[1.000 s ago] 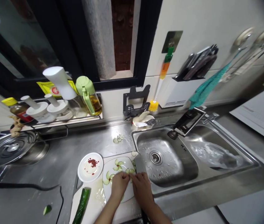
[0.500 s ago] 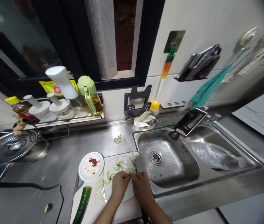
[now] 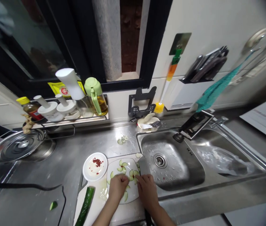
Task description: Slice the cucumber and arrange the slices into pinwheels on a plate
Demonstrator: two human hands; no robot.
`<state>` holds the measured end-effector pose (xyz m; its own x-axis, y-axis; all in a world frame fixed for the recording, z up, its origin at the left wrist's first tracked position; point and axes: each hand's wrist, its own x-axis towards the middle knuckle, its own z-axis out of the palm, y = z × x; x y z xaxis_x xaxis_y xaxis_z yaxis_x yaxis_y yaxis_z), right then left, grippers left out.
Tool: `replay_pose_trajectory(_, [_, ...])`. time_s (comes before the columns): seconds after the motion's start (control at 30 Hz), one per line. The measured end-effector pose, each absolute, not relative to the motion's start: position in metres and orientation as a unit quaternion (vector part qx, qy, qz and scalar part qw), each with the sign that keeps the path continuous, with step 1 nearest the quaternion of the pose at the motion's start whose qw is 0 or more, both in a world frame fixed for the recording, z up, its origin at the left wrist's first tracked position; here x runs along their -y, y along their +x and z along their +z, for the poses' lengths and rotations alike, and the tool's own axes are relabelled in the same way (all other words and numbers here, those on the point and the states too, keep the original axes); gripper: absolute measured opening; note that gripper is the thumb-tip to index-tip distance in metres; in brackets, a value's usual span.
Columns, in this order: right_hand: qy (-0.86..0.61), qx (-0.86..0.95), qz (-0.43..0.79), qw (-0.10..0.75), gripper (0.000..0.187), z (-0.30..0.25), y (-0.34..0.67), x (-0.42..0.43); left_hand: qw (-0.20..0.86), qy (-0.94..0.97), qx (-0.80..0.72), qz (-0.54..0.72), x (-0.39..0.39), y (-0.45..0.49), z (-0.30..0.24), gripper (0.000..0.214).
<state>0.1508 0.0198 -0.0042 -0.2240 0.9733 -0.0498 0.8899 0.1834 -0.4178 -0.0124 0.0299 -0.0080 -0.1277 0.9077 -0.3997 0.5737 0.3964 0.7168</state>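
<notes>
Both my hands rest over a white plate (image 3: pixel 114 166) that carries several thin cucumber slices (image 3: pixel 121 166). My left hand (image 3: pixel 117 187) has its fingers curled down onto the slices near the plate's middle. My right hand (image 3: pixel 147 190) pinches at a slice at the plate's right side; what lies under the fingertips is hidden. The plate sits on a white cutting board (image 3: pixel 100 201). A cucumber half (image 3: pixel 86 205) lies on the board at the left. A knife blade (image 3: pixel 142 165) lies at the plate's right edge.
A small white saucer with red bits (image 3: pixel 94 166) stands left of the plate. Loose cucumber slices (image 3: pixel 123 139) lie on the steel counter behind. The sink (image 3: pixel 170 163) is at the right, its faucet (image 3: pixel 194 124) above. Bottles on a rack (image 3: pixel 74 103) and a pan lid (image 3: pixel 17 147) are at the left.
The view has shifted a little, so everything sits slightly further right. My hands have parted slightly over the plate, still working at the slices.
</notes>
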Motion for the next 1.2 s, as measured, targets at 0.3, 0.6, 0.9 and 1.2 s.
replay_pose_trajectory(0.3, [-0.607, 0.761, 0.181, 0.139, 0.033, -0.015, 0.162, -0.013, 0.33, 0.494, -0.782, 0.187, -0.016, -0.102, -0.004, 0.026])
replay_pose_trajectory(0.6, [-0.608, 0.762, 0.174, 0.14, 0.031, -0.011, 0.164, -0.009, 0.247, 0.552, -0.786, 0.128, -0.02, -0.18, -0.021, 0.022])
replay_pose_trajectory(0.9, [-0.608, 0.76, 0.187, 0.135, 0.031, -0.014, 0.161, -0.005, 0.265, 0.594, -0.75, 0.118, -0.03, -0.179, -0.017, 0.017])
replay_pose_trajectory(1.2, [-0.603, 0.761, 0.19, 0.144, 0.027, -0.01, 0.155, -0.001, 0.259, 0.662, -0.692, 0.123, -0.04, -0.181, -0.022, 0.02])
